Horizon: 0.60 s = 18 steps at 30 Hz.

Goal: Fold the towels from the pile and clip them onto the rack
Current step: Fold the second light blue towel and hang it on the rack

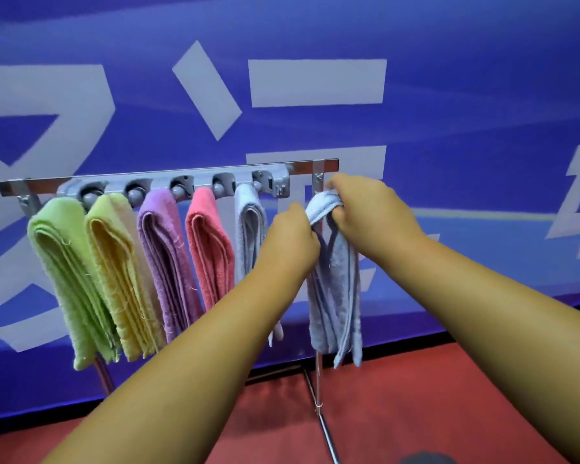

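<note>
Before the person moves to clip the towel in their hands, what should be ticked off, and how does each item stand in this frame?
1. Fold: ok, the held towel hangs as a narrow folded strip.
2. Grip: ok, the left hand and right hand both hold its top end.
3. Free clip on the rack: not ok, all five clips in view already hold towels.
4. Gap to the pale blue towel: cannot tell, the left hand covers it.
5. Pile remaining: cannot tell, it is out of view.
</note>
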Available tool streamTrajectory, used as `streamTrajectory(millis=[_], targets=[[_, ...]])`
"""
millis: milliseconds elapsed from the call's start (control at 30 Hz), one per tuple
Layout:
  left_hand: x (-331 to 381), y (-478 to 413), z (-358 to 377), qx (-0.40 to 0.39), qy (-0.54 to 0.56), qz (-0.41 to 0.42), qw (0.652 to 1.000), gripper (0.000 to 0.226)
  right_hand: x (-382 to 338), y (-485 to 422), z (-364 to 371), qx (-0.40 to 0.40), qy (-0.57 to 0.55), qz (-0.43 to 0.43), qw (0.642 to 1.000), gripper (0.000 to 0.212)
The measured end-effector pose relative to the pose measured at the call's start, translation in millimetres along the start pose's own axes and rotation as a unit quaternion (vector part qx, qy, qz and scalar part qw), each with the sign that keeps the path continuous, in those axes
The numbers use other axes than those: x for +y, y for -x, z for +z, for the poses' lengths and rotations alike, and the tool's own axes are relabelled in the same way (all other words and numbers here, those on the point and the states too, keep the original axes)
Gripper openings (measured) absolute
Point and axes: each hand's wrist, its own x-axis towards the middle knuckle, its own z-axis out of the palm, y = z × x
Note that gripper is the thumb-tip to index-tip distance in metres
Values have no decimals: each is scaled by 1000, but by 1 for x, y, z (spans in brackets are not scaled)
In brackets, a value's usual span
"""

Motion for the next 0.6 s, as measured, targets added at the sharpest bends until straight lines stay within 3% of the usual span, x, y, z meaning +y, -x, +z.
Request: streamTrajectory(millis=[167, 300, 600], targets=[[-9, -41, -17, 57, -121, 16, 991, 18, -2, -19, 7, -40, 30, 2, 999, 6], [-11, -66, -26, 62, -129, 22, 989, 24, -10, -41, 17, -20, 13, -2, 1000, 21], [-6, -95, -55, 94, -153, -32, 983, 25, -18, -98, 28, 24, -44, 9, 999, 21]])
